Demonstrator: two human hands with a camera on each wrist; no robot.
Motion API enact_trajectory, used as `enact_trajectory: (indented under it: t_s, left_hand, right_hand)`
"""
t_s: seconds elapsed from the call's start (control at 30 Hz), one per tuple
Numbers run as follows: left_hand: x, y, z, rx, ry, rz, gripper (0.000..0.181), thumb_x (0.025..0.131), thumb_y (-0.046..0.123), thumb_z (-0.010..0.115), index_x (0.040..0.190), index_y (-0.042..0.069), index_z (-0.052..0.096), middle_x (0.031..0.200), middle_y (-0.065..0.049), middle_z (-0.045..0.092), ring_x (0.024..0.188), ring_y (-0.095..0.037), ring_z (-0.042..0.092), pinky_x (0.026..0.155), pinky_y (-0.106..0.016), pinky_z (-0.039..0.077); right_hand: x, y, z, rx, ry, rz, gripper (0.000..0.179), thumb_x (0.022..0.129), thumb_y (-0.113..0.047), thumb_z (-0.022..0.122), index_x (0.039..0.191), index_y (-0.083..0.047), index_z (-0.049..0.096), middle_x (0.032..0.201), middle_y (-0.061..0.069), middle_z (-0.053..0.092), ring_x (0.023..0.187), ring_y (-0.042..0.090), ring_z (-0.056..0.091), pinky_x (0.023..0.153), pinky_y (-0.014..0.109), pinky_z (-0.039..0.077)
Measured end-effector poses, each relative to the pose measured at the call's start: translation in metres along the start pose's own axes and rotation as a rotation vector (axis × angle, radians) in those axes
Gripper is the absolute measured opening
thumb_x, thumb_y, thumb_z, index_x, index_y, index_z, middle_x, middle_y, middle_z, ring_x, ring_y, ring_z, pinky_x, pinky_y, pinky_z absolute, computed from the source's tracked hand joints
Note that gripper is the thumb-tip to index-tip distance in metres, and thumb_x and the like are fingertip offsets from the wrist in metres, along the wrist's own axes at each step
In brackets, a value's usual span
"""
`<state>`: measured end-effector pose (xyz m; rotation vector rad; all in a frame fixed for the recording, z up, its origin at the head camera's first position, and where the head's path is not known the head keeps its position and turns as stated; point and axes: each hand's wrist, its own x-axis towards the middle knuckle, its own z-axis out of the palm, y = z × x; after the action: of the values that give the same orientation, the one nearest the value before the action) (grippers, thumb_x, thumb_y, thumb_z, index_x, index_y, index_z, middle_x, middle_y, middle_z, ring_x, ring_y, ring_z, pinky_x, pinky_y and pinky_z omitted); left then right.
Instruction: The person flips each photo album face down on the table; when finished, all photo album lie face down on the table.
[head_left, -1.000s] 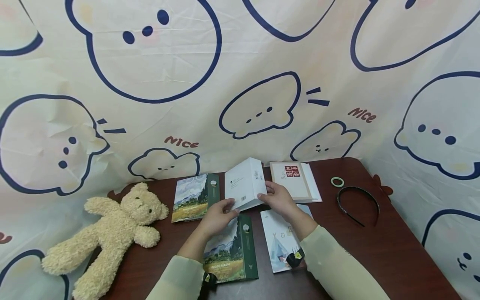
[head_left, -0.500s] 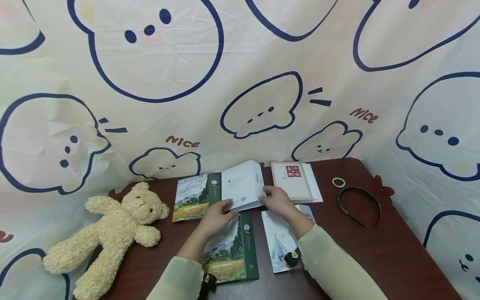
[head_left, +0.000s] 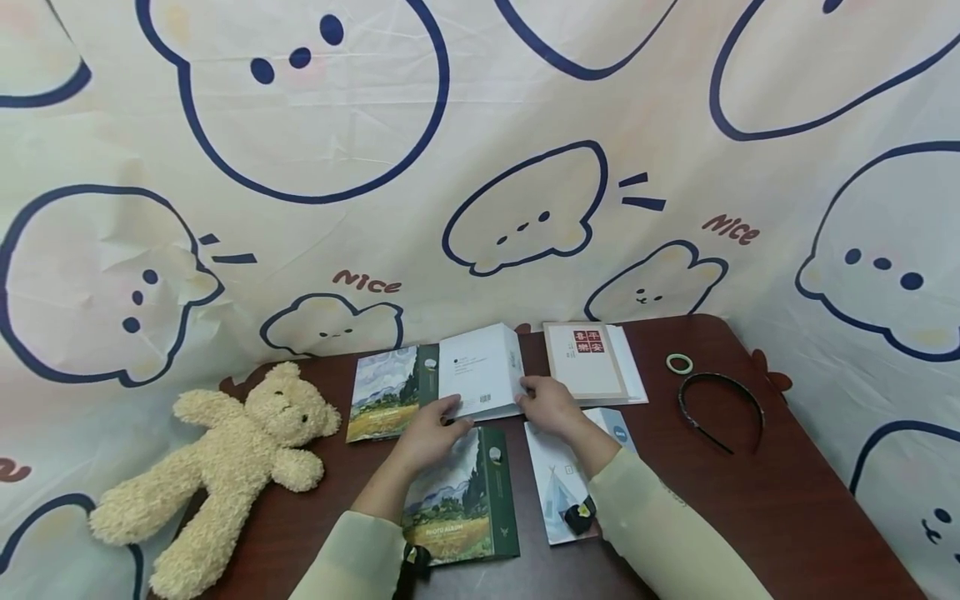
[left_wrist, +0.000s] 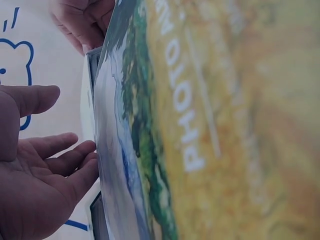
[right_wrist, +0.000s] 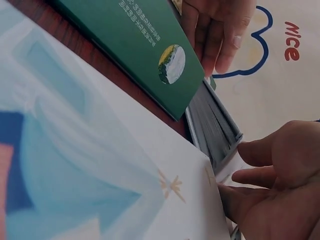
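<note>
A thick white book (head_left: 480, 367) lies back cover up, its spine toward the right, beside a landscape-covered photo album (head_left: 386, 392). My left hand (head_left: 431, 437) is at the book's lower left corner; its fingers and thumb are apart in the left wrist view. My right hand (head_left: 551, 404) touches the spine end with thumb and fingertips; in the right wrist view, thumb and fingers (right_wrist: 255, 177) are extended along it, not wrapped round it. Under my left wrist lies a second photo album (head_left: 461, 508), partly hidden. A pale book with a tent picture (head_left: 555, 487) lies under my right forearm.
A cream book with red characters (head_left: 588, 358) lies at the back right. Farther right are a pale green ring (head_left: 678, 363) and a black headband (head_left: 723, 412). A teddy bear (head_left: 240, 467) lies at the left of the dark wooden table (head_left: 795, 508). A patterned cloth wall stands behind.
The white book has shifted left and come down flatter, close against the far album. My right hand has followed leftward, its thumb sliding from the cover to the spine edge. The left hand barely moves.
</note>
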<state>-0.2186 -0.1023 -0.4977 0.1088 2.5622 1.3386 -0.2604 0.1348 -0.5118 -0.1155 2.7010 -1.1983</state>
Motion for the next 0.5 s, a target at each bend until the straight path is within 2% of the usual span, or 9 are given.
enact_trajectory:
  t_s: [0.23, 0.5]
  left_hand:
    - [0.001, -0.0017, 0.0013, 0.013, 0.009, -0.002, 0.063, 0.101, 0.033, 0.068, 0.155, 0.006, 0.048, 0.153, -0.016, 0.053, 0.14, -0.04, 0.049, 0.109, -0.057, 0.045]
    - [-0.0006, 0.0014, 0.0034, 0.006, 0.03, 0.004, 0.064, 0.1, 0.032, 0.07, 0.155, 0.008, 0.049, 0.152, -0.016, 0.054, 0.141, -0.04, 0.047, 0.112, -0.059, 0.041]
  right_hand:
    - [-0.0022, 0.0003, -0.0007, 0.0, -0.02, -0.032, 0.051, 0.101, -0.012, 0.062, 0.148, 0.004, 0.052, 0.142, 0.023, 0.06, 0.131, 0.037, 0.058, 0.104, 0.05, 0.052]
    - [-0.0075, -0.0013, -0.003, 0.046, -0.028, -0.015, 0.054, 0.1, -0.009, 0.063, 0.151, 0.002, 0.049, 0.144, 0.02, 0.059, 0.125, 0.034, 0.063, 0.095, 0.044, 0.057]
